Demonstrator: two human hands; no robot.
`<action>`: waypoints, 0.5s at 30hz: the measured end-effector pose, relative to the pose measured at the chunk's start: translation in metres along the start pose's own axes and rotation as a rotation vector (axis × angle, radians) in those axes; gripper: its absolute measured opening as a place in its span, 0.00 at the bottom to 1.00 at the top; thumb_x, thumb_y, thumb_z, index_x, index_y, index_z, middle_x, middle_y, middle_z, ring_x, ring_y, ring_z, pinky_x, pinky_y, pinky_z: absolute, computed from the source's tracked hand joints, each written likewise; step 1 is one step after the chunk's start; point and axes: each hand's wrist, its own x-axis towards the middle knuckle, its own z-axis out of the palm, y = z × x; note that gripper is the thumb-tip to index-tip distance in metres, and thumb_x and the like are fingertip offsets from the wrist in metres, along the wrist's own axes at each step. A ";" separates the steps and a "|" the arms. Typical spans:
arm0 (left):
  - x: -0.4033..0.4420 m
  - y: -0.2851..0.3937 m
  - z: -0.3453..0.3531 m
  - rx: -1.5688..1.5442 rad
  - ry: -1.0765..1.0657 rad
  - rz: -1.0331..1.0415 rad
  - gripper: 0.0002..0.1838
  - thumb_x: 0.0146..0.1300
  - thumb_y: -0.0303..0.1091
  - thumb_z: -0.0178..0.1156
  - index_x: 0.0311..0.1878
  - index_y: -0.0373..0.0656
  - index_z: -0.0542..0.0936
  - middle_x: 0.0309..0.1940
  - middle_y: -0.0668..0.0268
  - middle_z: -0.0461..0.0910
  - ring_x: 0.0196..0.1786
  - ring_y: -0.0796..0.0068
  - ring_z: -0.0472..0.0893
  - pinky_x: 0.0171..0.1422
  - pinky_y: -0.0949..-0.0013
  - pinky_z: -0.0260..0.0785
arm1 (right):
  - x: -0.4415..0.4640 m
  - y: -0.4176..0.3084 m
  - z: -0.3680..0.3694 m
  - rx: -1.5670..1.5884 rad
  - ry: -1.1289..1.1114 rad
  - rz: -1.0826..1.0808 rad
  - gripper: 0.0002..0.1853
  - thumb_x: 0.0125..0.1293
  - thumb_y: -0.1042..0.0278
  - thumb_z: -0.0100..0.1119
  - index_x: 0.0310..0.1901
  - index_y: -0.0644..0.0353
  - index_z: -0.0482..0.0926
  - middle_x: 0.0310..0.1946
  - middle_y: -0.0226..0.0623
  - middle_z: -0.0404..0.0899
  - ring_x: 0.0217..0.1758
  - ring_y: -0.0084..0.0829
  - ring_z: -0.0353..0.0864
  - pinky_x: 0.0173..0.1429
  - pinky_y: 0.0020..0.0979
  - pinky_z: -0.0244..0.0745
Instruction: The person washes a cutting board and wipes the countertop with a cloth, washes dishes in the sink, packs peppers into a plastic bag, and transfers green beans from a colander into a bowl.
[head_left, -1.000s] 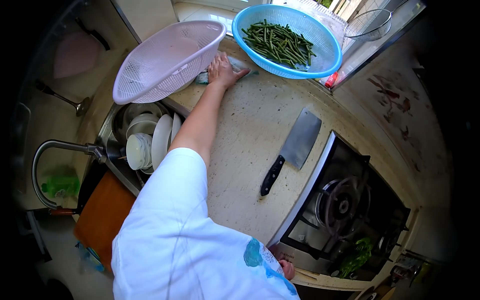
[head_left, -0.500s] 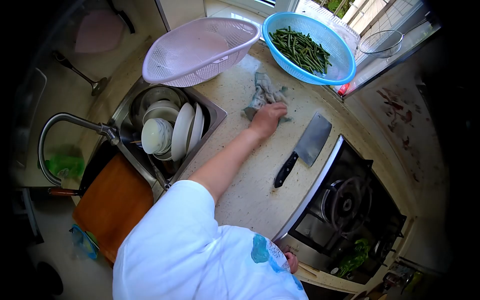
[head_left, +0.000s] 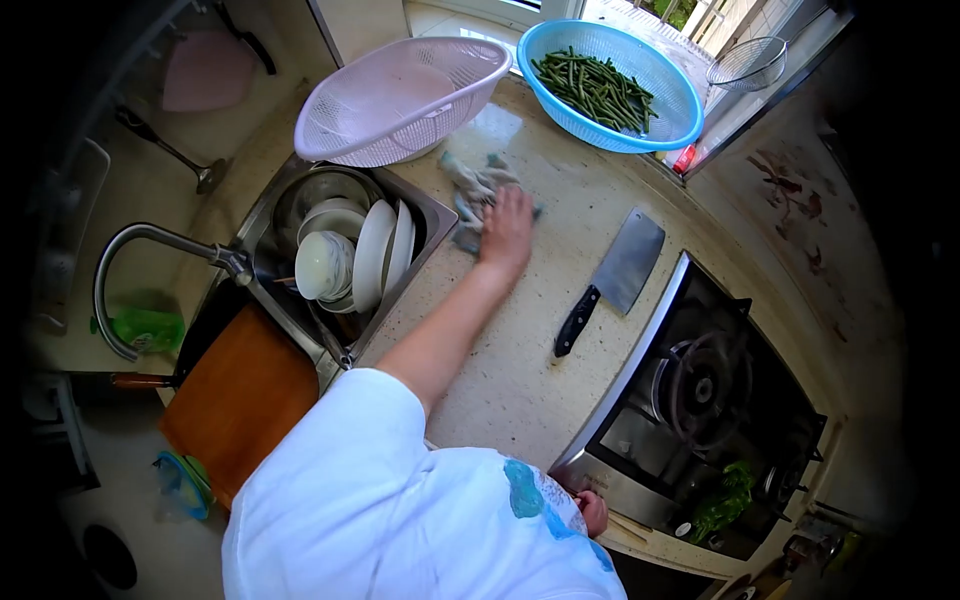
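My left hand (head_left: 508,232) presses down on a crumpled grey-blue cloth (head_left: 480,185) on the countertop, its fingers lying over the fabric. The cloth is bunched ahead of the hand, near the sink's right edge. Low in the view, beside my shirt and the stove's front edge, part of my right hand (head_left: 593,512) shows. Its fingers look curled; what they hold, if anything, is hidden. To the right of the cloth lies a cleaver (head_left: 625,265) with a black handle, flat on the counter.
A pink basket (head_left: 400,100) and a blue basket (head_left: 690,105) of green beans stand at the back. Bowls and plates (head_left: 373,255) fill the sink (head_left: 435,215) at left. A wooden board (head_left: 240,390) lies below the faucet (head_left: 150,232). The gas stove (head_left: 640,440) is right, with green leaves (head_left: 725,500).
My left hand has slid the cloth leftward across the counter, toward the sink, and its fingers now lie flatter. My right hand stays near the stove's edge. The view has shifted slightly.
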 end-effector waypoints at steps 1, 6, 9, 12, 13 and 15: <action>-0.024 0.020 -0.014 -0.112 -0.085 0.052 0.24 0.60 0.26 0.38 0.62 0.40 0.60 0.65 0.59 0.55 0.68 0.60 0.52 0.68 0.52 0.46 | -0.001 0.001 0.000 -0.018 -0.009 -0.003 0.03 0.45 0.71 0.53 0.25 0.58 0.73 0.15 0.35 0.64 0.19 0.36 0.67 0.23 0.35 0.63; -0.024 0.028 -0.028 -0.251 -0.223 0.105 0.26 0.60 0.27 0.38 0.64 0.41 0.57 0.66 0.58 0.54 0.69 0.61 0.51 0.68 0.48 0.43 | -0.006 0.015 0.002 -0.024 -0.051 -0.034 0.04 0.46 0.70 0.53 0.25 0.57 0.73 0.15 0.35 0.66 0.19 0.37 0.67 0.23 0.36 0.64; 0.042 -0.001 -0.001 -0.152 -0.065 -0.064 0.23 0.61 0.29 0.38 0.61 0.41 0.60 0.63 0.60 0.58 0.68 0.62 0.53 0.65 0.46 0.46 | -0.009 0.017 0.000 -0.031 -0.042 -0.050 0.04 0.45 0.70 0.54 0.25 0.57 0.73 0.16 0.35 0.66 0.18 0.37 0.67 0.23 0.36 0.64; 0.102 -0.010 0.024 -0.119 -0.005 -0.073 0.21 0.60 0.29 0.39 0.58 0.41 0.64 0.61 0.60 0.61 0.66 0.62 0.57 0.64 0.47 0.50 | -0.006 0.014 -0.001 -0.032 -0.056 -0.037 0.04 0.45 0.72 0.54 0.25 0.57 0.72 0.16 0.35 0.67 0.18 0.37 0.67 0.22 0.35 0.63; 0.116 -0.003 0.029 -0.107 0.000 -0.081 0.20 0.59 0.29 0.40 0.56 0.41 0.65 0.59 0.59 0.63 0.64 0.62 0.59 0.62 0.50 0.52 | -0.005 0.012 -0.002 -0.044 -0.071 -0.031 0.04 0.44 0.72 0.54 0.25 0.57 0.72 0.16 0.35 0.67 0.18 0.36 0.67 0.22 0.35 0.63; 0.122 0.017 0.036 -0.108 -0.001 -0.075 0.19 0.58 0.29 0.42 0.54 0.41 0.67 0.57 0.59 0.65 0.63 0.62 0.61 0.61 0.53 0.55 | -0.006 0.013 -0.002 -0.028 -0.073 -0.040 0.04 0.44 0.73 0.53 0.25 0.57 0.72 0.15 0.36 0.66 0.18 0.36 0.67 0.22 0.35 0.63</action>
